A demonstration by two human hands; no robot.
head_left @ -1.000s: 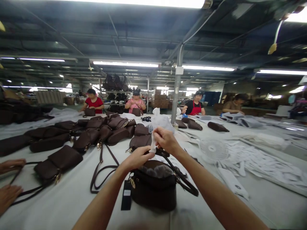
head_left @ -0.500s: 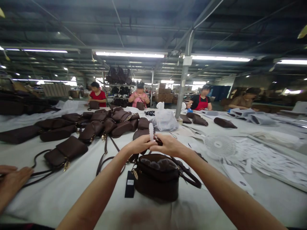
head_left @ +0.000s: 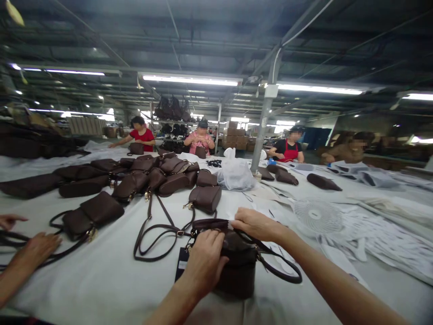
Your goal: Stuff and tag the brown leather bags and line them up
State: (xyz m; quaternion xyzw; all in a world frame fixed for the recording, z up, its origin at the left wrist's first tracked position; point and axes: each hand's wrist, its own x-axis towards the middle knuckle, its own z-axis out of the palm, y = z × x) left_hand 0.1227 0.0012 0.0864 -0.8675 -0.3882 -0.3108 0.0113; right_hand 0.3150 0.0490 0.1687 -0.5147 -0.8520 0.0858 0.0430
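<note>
A dark brown handbag stands upright on the white-covered table in front of me, its strap looping out to the right. My left hand is closed over the front rim of its top opening, fingertips hidden inside the edge. At the far side of the opening my right hand is bent with fingers closed on the raised top edge. A black tag hangs at the bag's left side, partly behind my left hand. Just beyond lies another brown bag with a long strap.
Many brown bags are piled at the back left. A co-worker's hands rest by a brown bag at left. A white plastic bag sits near a pole. A white fan lies at right; several people work across the table.
Both hands have come apart and down from above the bag onto its top edge. The white wavy strip between them is out of sight. The co-worker's hands at left have shifted right.
</note>
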